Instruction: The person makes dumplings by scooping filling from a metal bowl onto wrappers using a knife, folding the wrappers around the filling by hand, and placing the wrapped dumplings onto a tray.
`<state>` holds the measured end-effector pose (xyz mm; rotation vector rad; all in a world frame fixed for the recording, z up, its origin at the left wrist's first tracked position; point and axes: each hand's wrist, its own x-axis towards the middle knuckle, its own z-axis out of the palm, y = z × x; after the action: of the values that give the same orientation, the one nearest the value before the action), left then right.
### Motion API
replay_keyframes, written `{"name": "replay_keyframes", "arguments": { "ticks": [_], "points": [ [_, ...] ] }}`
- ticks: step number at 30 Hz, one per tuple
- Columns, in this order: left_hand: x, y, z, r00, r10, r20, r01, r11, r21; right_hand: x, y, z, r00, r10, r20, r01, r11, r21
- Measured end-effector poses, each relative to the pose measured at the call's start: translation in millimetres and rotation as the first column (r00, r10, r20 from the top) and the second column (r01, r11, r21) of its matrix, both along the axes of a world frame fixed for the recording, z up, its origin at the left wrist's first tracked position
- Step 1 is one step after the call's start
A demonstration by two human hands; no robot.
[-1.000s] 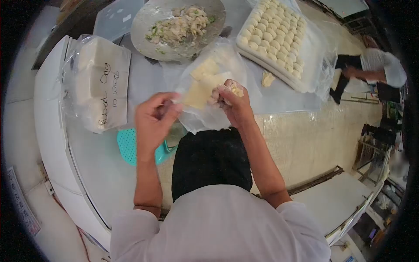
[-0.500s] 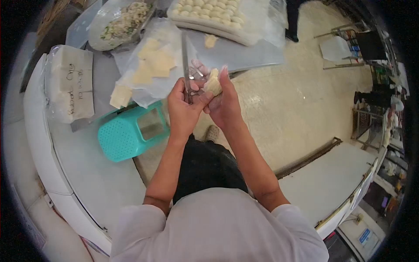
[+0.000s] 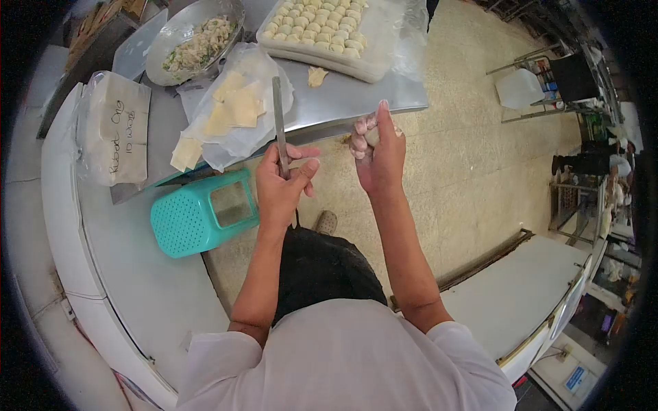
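My left hand (image 3: 279,186) grips a narrow flat metal spatula (image 3: 277,109), its long end pointing away from me; thumb and fingertips stick out to the right. To the right, my right hand (image 3: 381,147) is closed around a pale dumpling (image 3: 372,135), mostly hidden by the fingers, with the thumb pointing up. Flour whitens those fingers. Beyond my left hand, square yellow wrappers (image 3: 236,106) lie on plastic sheeting (image 3: 277,89). One small folded dumpling (image 3: 316,76) rests on the metal table (image 3: 343,109), just in front of a tray (image 3: 322,58) holding rows of dumplings (image 3: 315,24).
A metal bowl (image 3: 161,58) of chopped filling (image 3: 202,44) stands at the back left. Nearby is a plastic-wrapped block with handwriting (image 3: 123,130). A turquoise stool (image 3: 181,222) sits below the table. White chest lids (image 3: 137,246) flank me; a chair (image 3: 521,89) is farther right.
My hands have moved apart, the right one going right and closing around the dumpling. The spatula has shifted slightly left with my left hand. The whole view has shifted a little.
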<state>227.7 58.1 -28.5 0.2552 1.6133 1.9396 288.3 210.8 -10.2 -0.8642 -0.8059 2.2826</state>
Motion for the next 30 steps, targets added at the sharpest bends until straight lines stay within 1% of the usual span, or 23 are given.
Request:
{"name": "replay_keyframes", "arguments": {
  "ticks": [3, 6, 9, 11, 13, 15, 16, 17, 18, 19, 21, 22, 24, 25, 26, 27, 28, 30],
  "points": [
    [-14, -1, 1, 0.999, 0.024, -0.032, -0.023, 0.999, 0.024, -19, 0, 9, 0.999, -0.020, -0.034, 0.021, 0.999, 0.039],
    [-36, 0, 2, 1.000, 0.023, -0.009, -0.023, 1.000, 0.007, -43, 4, 11, 1.000, -0.014, -0.010, 0.015, 0.998, 0.065],
    [-68, 0, -1, 1.000, 0.025, -0.017, -0.024, 0.999, 0.021, -67, 20, 11, 0.998, -0.034, 0.054, 0.029, 0.994, 0.102],
    [-96, -1, 1, 0.999, 0.025, -0.023, -0.026, 0.999, -0.040, -85, 53, 6, 0.981, -0.150, 0.122, 0.102, 0.937, 0.335],
    [-128, -3, 4, 0.999, 0.046, 0.008, -0.046, 0.999, -0.014, -103, 100, 10, 0.950, -0.218, 0.222, 0.065, 0.837, 0.543],
    [-163, -5, 4, 0.997, 0.062, 0.041, -0.062, 0.998, 0.009, -121, 149, 14, 0.906, -0.199, 0.373, -0.080, 0.785, 0.614],
    [-180, -5, 3, 0.998, 0.065, 0.006, -0.065, 0.998, -0.017, -128, 172, 11, 0.902, -0.207, 0.380, -0.076, 0.789, 0.610],
    [-197, -5, 3, 0.997, 0.066, -0.033, -0.068, 0.997, -0.042, -136, 194, 7, 0.853, -0.147, 0.500, -0.230, 0.755, 0.614],
    [-211, -3, 4, 0.998, 0.061, -0.028, -0.064, 0.994, -0.084, -147, 204, 7, 0.784, -0.093, 0.614, -0.379, 0.712, 0.592],
    [-225, -1, 6, 0.998, 0.049, -0.025, -0.051, 0.994, -0.094, -154, 213, 5, 0.780, -0.096, 0.618, -0.372, 0.722, 0.583],
    [-248, 4, 10, 0.992, 0.008, -0.129, -0.026, 0.990, -0.136, -159, 230, 2, 0.690, 0.062, 0.721, -0.562, 0.674, 0.480],
    [-258, 7, 9, 0.991, 0.005, -0.134, -0.021, 0.993, -0.116, -159, 237, -5, 0.685, 0.061, 0.726, -0.556, 0.687, 0.467],
    [-269, 17, 17, 0.988, -0.001, -0.155, -0.019, 0.992, -0.128, -161, 253, -19, 0.662, 0.249, 0.707, -0.700, 0.543, 0.464],
    [-274, 22, 19, 0.983, 0.008, -0.183, -0.033, 0.991, -0.131, -160, 259, -28, 0.661, 0.251, 0.707, -0.700, 0.548, 0.459],
    [-277, 28, 18, 0.981, 0.032, -0.191, -0.063, 0.986, -0.155, -162, 263, -38, 0.586, 0.133, 0.799, -0.775, 0.380, 0.505],
    [-276, 35, 19, 0.981, 0.037, -0.189, -0.069, 0.984, -0.163, -167, 262, -41, 0.517, -0.004, 0.856, -0.839, 0.196, 0.508],
    [-274, 42, 22, 0.977, 0.051, -0.205, -0.080, 0.987, -0.140, -168, 262, -42, 0.516, 0.008, 0.856, -0.841, 0.191, 0.506],
    [-268, 55, 22, 0.970, 0.084, -0.227, -0.113, 0.987, -0.115, -171, 259, -40, 0.643, -0.115, 0.757, -0.763, -0.179, 0.621]
  ]
}}
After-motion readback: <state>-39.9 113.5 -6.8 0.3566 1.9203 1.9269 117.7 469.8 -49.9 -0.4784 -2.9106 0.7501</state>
